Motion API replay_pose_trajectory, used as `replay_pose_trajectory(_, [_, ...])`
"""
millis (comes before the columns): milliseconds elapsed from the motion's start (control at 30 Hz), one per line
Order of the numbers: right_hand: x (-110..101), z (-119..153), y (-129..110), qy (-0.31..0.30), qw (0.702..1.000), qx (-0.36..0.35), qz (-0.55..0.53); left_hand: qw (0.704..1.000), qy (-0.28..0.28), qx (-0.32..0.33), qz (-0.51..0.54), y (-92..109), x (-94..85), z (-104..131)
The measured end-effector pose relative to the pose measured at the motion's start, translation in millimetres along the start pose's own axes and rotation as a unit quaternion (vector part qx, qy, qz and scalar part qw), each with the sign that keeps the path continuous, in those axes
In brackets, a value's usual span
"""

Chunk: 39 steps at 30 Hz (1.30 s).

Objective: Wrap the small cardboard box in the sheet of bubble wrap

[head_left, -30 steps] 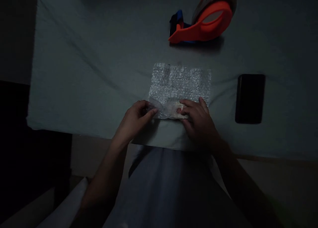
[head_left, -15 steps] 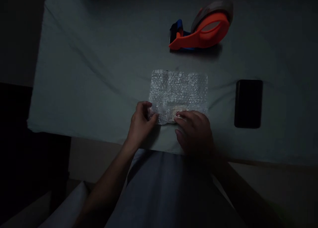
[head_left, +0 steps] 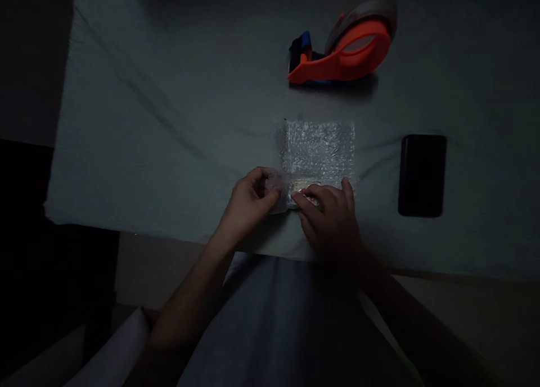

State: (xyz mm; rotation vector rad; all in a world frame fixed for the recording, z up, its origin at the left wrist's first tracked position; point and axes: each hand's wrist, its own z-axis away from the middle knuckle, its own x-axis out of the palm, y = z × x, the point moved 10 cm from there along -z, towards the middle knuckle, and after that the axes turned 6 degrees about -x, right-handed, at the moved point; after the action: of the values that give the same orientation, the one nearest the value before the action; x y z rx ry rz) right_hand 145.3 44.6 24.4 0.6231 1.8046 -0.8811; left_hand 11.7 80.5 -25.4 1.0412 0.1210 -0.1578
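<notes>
A sheet of bubble wrap (head_left: 320, 148) lies on the cloth-covered table close to its front edge. My left hand (head_left: 255, 198) grips the sheet's left side between thumb and fingers and holds it lifted and folded inward. On the sheet's near edge rests a small pale item with pink-red marks (head_left: 310, 196), partly hidden by fingers; I cannot make out its kind. My right hand (head_left: 331, 212) has its fingertips on this item, pressing it against the wrap, with one finger raised on the right.
An orange and blue tape dispenser (head_left: 358, 55) with a roll of tape stands beyond the wrap. To the right lies a black rectangular object (head_left: 422, 176). The pale green tablecloth (head_left: 169, 184) has creases, and the scene is dim.
My left hand has moved right, lifting the left side of the bubble wrap and folding it toward the small item. My right hand stays at the item, its fingers slightly shifted.
</notes>
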Motion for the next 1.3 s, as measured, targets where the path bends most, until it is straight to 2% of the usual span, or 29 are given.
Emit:
replay_pose_trajectory(167, [-2.9,3.6,1.4,0.026,0.999,0.003,-0.023,0.998,-0.068,-0.007,0.005,17.0,27.8,6.8])
replay_pose_trajectory(300, [-9.6,7.7,2.9,0.063,0.997,0.01,-0.03,0.996,-0.07,0.033,-0.052,26.0,32.3,11.9])
replay_pose_trajectory(400, [-7.8,9.4,3.5,0.053,0.998,0.012,-0.014,0.994,-0.06,0.062,-0.073,25.2,30.8,15.7])
replay_pose_trajectory(467, [-5.2,10.5,4.6,0.044,0.999,0.013,-0.017,0.984,-0.006,0.138,-0.114,32.2,23.3,21.5])
replay_pose_trajectory(500, [-4.3,11.0,4.9,0.044,0.999,0.011,-0.022,0.97,0.032,0.193,-0.147,37.8,19.5,26.9])
replay_pose_trajectory(567, [-4.1,12.0,4.4,0.054,0.998,0.002,-0.035,0.922,0.079,0.306,-0.221,46.3,21.5,40.9])
replay_pose_trajectory(633, [-5.2,12.5,3.5,0.068,0.997,-0.005,-0.047,0.883,0.068,0.382,-0.265,45.1,32.3,50.2])
replay_pose_trajectory(733, [-6.6,13.4,4.8,0.07,0.995,0.0,-0.064,0.857,0.036,0.432,-0.28,39.1,42.6,54.4])
replay_pose_trajectory(833, [-14.8,21.3,21.8,0.086,0.989,0.061,-0.1,0.842,0.018,0.447,-0.303,37.5,48.3,54.3])
replay_pose_trajectory(1000, [-33.0,55.2,75.1,0.141,0.956,0.229,-0.116,0.826,-0.008,0.471,-0.31,42.9,53.8,58.0])
replay_pose_trajectory(1067, [-23.5,72.0,99.2,0.115,0.922,0.333,-0.159,0.826,-0.011,0.474,-0.305,43.9,54.7,58.4])
replay_pose_trajectory(1133, [-5.8,84.3,112.1,0.064,0.881,0.413,-0.221,0.83,-0.012,0.469,-0.301,43.4,55.2,57.2])
replay_pose_trajectory(1233, [16.4,86.9,110.8,0.016,0.835,0.458,-0.305,0.837,-0.016,0.461,-0.294,41.6,56.2,55.4])
replay_pose_trajectory(1300, [21.9,83.1,106.4,0.029,0.815,0.467,-0.342,0.838,-0.016,0.461,-0.293,41.0,56.3,55.5])
